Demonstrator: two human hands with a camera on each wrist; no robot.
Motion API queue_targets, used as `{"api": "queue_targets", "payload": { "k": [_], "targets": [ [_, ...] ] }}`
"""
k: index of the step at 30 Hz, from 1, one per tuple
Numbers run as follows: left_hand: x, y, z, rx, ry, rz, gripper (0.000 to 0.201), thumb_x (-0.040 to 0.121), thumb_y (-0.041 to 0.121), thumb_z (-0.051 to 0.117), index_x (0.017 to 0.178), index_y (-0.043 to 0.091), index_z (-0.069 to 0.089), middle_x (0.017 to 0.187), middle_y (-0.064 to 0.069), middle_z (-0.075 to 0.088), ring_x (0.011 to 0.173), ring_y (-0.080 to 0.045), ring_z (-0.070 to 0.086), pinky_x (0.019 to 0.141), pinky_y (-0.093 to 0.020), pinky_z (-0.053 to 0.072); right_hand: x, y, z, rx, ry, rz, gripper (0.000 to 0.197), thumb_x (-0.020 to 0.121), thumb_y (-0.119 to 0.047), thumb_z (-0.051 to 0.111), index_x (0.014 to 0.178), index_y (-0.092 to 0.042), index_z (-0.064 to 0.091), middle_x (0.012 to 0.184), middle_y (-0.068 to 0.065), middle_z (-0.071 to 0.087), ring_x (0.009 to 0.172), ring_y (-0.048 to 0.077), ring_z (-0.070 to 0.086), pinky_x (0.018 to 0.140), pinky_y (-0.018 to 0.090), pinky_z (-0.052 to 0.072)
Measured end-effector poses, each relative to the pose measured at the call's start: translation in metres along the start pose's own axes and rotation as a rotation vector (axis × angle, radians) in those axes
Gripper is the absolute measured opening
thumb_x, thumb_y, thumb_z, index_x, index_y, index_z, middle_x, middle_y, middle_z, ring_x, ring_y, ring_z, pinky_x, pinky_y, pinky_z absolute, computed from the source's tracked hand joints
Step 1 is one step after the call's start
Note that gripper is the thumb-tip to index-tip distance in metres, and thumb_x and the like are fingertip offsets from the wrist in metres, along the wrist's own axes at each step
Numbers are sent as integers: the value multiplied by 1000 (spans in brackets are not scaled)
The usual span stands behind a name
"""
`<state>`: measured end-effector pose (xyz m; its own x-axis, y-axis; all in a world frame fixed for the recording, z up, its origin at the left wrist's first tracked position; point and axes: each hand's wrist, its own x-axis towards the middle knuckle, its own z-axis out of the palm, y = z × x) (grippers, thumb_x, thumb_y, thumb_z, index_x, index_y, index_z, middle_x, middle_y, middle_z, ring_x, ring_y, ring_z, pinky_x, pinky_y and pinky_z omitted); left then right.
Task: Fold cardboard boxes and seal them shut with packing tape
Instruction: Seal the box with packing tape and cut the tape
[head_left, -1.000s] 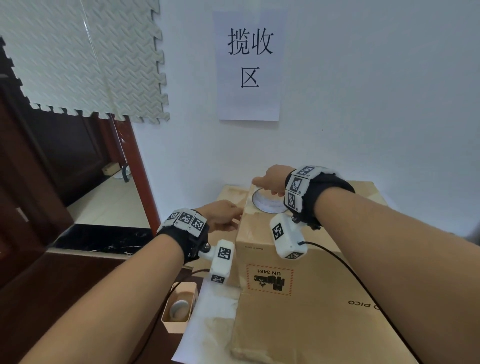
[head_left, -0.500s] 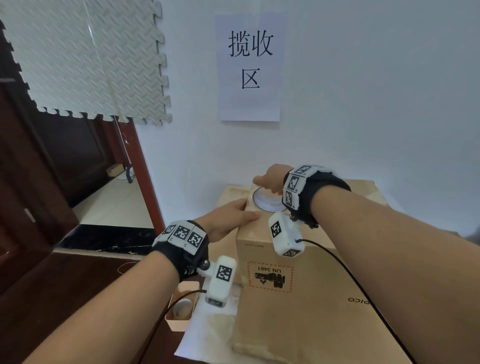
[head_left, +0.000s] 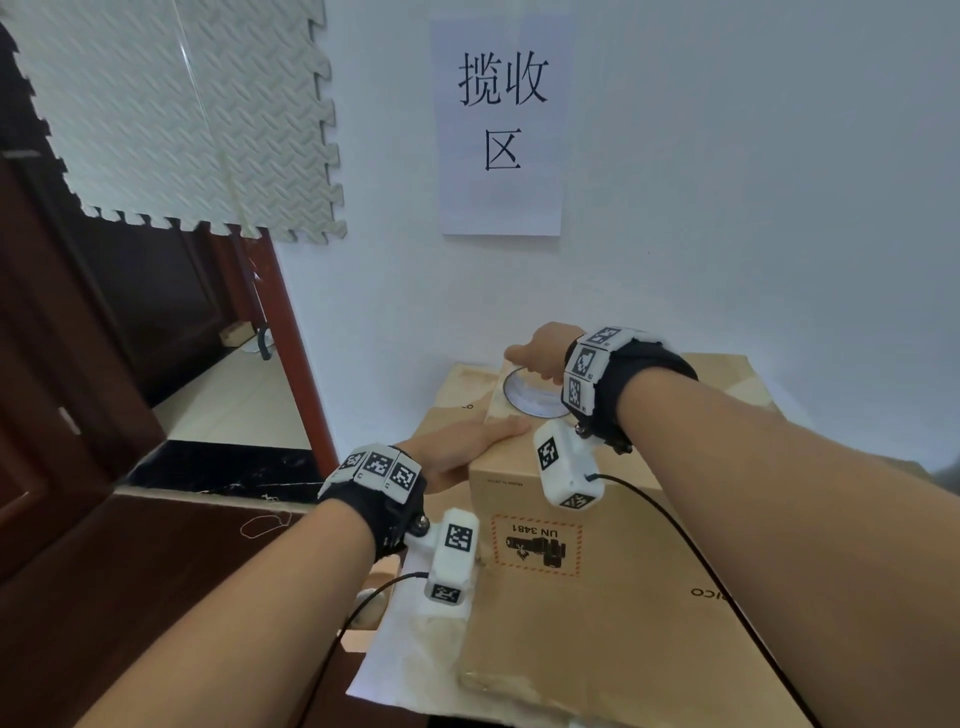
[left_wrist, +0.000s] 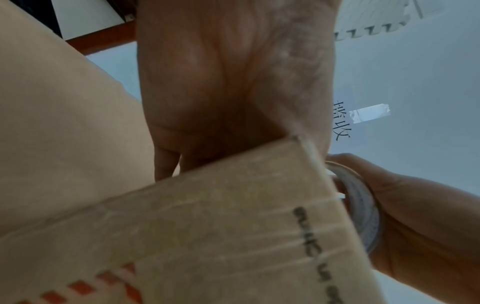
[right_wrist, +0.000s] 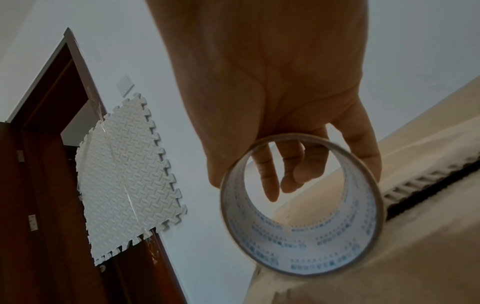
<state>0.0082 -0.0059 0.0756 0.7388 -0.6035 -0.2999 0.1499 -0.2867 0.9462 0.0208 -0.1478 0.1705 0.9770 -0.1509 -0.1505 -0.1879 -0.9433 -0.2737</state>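
A brown cardboard box (head_left: 597, 499) with a red UN 3481 label stands in front of me. At its far top end my right hand (head_left: 540, 348) grips a roll of clear packing tape (head_left: 535, 397), held against the box top; the right wrist view shows the fingers through the roll (right_wrist: 301, 236). My left hand (head_left: 467, 447) lies flat, fingers straight, on the box's upper left edge. In the left wrist view the palm (left_wrist: 221, 82) presses the box side (left_wrist: 207, 226), with the tape roll (left_wrist: 363, 209) just beyond the corner.
The box sits on flattened cardboard (head_left: 727, 649) over a white sheet (head_left: 415, 665). A small open carton (head_left: 363, 629) is at the lower left. Close behind is a white wall with a paper sign (head_left: 501, 130); a red-brown door frame (head_left: 296, 353) and a foam mat (head_left: 208, 119) are to the left.
My left hand has slid right onto the box's upper left edge and flattened there. The right hand stays at the far end with the tape roll.
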Motion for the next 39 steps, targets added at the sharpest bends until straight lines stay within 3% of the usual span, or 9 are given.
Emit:
{"api": "queue_targets", "payload": {
  "k": [3,8,15,19,22,28,33,37,39],
  "targets": [
    [2,-4,-1,-7,9,-14,72,78,57,69,136,18,50,124,-11,66,118,-32,60,102,-43,46,2,1,0,2,12,1,46,99,-40,37,64,-10,43,78,5,54,78,23,53,76,28,38],
    [-1,-3,-3,78,35,8,57,87,56,61,130,20,56,120,-8,68,110,-24,65,97,-37,51,0,2,1,3,6,-17,46,99,-39,35,65,-10,43,91,8,57,81,24,52,76,29,38],
    [-5,7,-4,566,316,15,58,82,71,53,104,18,65,106,1,70,102,-19,63,97,-40,49,-4,3,2,18,23,-19,46,99,-39,36,68,-8,47,90,8,58,78,24,53,77,29,38],
    [2,3,-7,432,255,10,92,70,77,62,145,32,34,136,7,55,119,-15,55,102,-39,46,-4,-3,3,-41,25,18,51,99,-44,33,62,-9,40,68,6,46,64,23,46,78,32,35],
    [4,0,-8,468,241,53,97,66,83,59,148,49,18,144,10,48,123,-13,52,104,-38,45,0,-1,4,-45,18,22,51,98,-46,34,63,-9,43,70,6,50,71,25,51,82,34,40],
    [-2,9,-5,785,282,77,80,88,71,42,153,39,8,142,-3,50,125,-24,51,106,-39,40,2,4,4,65,26,2,43,98,-40,40,68,-9,43,68,3,48,59,18,46,72,28,37],
    [-2,24,-3,1024,266,38,72,97,60,33,154,22,12,135,-13,56,118,-30,54,96,-35,42,-6,6,-4,309,18,10,46,104,-33,26,128,2,44,124,20,56,111,33,58,91,34,43],
    [5,28,6,1057,318,16,62,99,50,33,150,15,24,132,-16,58,114,-32,56,96,-37,43,-5,20,-6,472,-35,-21,49,99,-47,37,103,-3,58,106,10,65,73,20,60,67,31,48],
    [7,25,11,1037,361,24,64,98,51,36,150,16,23,134,-14,56,115,-31,56,97,-38,43,-3,27,-1,518,-19,-29,61,94,-56,40,101,0,66,94,8,66,78,20,60,77,35,52]
  ]
}}
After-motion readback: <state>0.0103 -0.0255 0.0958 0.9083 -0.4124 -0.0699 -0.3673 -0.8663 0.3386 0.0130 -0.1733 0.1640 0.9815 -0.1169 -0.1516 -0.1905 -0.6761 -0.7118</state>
